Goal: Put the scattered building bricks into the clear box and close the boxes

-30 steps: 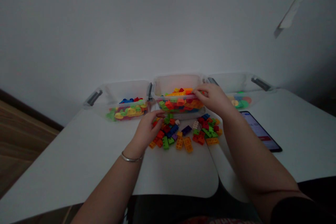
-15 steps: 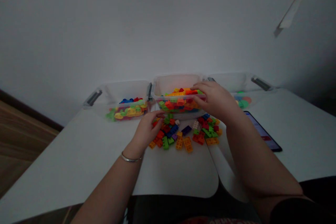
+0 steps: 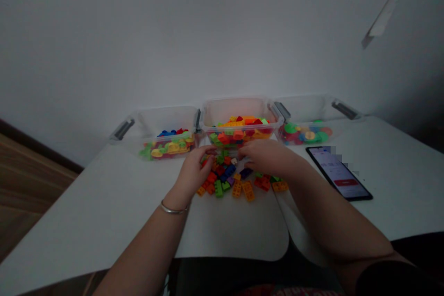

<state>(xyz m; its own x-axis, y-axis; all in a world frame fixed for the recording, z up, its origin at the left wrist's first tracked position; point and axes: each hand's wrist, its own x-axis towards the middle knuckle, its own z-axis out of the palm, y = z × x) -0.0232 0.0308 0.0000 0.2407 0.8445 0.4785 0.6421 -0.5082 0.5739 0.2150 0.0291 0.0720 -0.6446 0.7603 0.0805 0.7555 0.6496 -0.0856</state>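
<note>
After it left the middle bin (image 3: 236,108), the right hand (image 3: 268,157) lies over loose bricks (image 3: 243,188), grasp unclear.

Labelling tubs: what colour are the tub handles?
Dark grey; head view, clearest on the left tub's handle.

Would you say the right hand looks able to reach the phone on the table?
Probably yes: the right hand is over the loose bricks, and only bare table lies between it and the phone.

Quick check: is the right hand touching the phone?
Apart. The head view shows bare table between the right hand and the phone; the hand lies over the loose bricks.
</note>
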